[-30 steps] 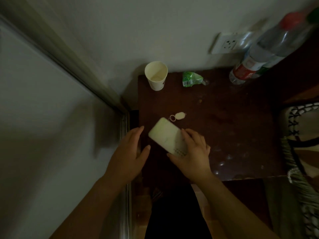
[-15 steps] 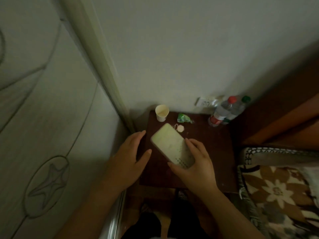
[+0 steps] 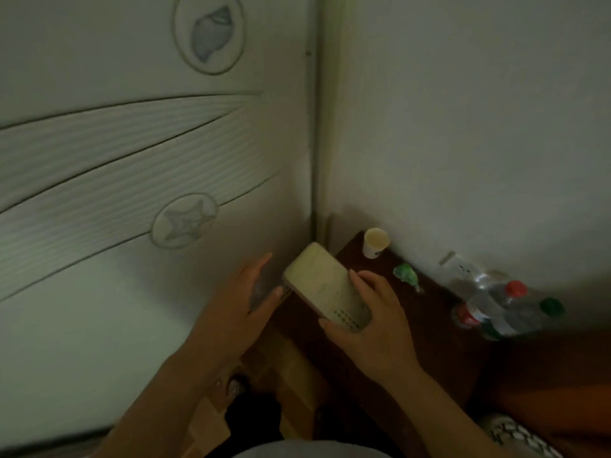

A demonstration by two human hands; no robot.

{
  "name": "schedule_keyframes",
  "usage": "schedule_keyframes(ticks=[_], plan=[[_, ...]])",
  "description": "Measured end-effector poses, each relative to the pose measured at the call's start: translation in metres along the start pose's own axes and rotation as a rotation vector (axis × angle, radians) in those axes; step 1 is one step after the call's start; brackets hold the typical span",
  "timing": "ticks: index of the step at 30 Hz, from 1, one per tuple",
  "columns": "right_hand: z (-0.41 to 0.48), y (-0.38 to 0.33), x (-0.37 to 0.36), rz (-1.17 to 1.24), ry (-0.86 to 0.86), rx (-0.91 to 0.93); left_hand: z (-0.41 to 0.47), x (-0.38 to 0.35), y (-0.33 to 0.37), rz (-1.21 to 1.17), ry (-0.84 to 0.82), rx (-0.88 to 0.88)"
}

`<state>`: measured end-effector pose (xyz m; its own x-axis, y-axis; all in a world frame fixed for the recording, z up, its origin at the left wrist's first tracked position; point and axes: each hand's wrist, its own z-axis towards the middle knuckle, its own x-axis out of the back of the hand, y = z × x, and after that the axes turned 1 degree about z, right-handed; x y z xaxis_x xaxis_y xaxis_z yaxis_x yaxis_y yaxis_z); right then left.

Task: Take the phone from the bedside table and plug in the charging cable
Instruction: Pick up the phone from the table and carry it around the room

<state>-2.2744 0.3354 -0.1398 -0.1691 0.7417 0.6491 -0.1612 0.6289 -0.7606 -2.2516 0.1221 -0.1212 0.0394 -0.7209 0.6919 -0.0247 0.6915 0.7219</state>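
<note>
Your right hand grips the pale cream rectangular phone by its lower end, thumb under the near edge, fingers wrapped over the far side. Phone is lifted clear of the dark brown wooden bench, tilted, back face up, a dotted pattern near your palm. Your left hand is open, fingers spread and loosely curved, just beside the phone's left edge; thumb tip is close to that edge, can't tell if it touches. Nothing in that hand. Past the hands, on the bench: crumpled green wrapper mid-way along the wall side, white paper cup upright in the far corner. Clear plastic bottles with red and green caps sit at the right end by the wall. White wall socket is just above the bench, behind the bottles. Left of everything, a white panel with carved shell and starfish medallions. Too dim to spot a cable.
</note>
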Motion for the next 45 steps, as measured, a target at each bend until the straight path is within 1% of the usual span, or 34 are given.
schedule_keyframes(ticks=[4,9,12,14,16,19,24,29,33,39,45], plan=[[-0.003,-0.017,-0.013,0.028,-0.135,0.149,-0.047,0.013,0.0,0.064,0.162,0.114],[-0.014,-0.047,-0.044,-0.021,-0.298,0.335,-0.115,0.037,-0.007,0.126,0.355,0.264],[-0.032,-0.075,-0.07,-0.004,-0.397,0.431,-0.166,0.05,-0.013,0.148,0.469,0.35],[-0.044,-0.088,-0.087,-0.007,-0.449,0.488,-0.192,0.055,-0.018,0.148,0.515,0.415],[-0.064,-0.107,-0.109,-0.035,-0.547,0.558,-0.231,0.063,-0.025,0.14,0.588,0.499],[-0.101,-0.136,-0.144,-0.059,-0.662,0.652,-0.294,0.074,-0.036,0.104,0.686,0.594],[-0.183,-0.19,-0.202,-0.066,-0.783,0.818,-0.41,0.093,-0.051,0.1,0.884,0.774],[-0.287,-0.244,-0.263,-0.034,-0.956,0.952,-0.539,0.105,-0.06,0.147,0.981,0.939],[-0.364,-0.279,-0.304,-0.016,-1.099,1.102,-0.627,0.106,-0.053,0.158,1.118,1.061],[-0.45,-0.314,-0.352,-0.041,-1.292,1.287,-0.715,0.094,-0.048,0.111,1.291,1.274],[-0.502,-0.342,-0.407,-0.055,-1.463,1.373,-0.77,0.09,-0.069,0.076,1.377,1.434]])
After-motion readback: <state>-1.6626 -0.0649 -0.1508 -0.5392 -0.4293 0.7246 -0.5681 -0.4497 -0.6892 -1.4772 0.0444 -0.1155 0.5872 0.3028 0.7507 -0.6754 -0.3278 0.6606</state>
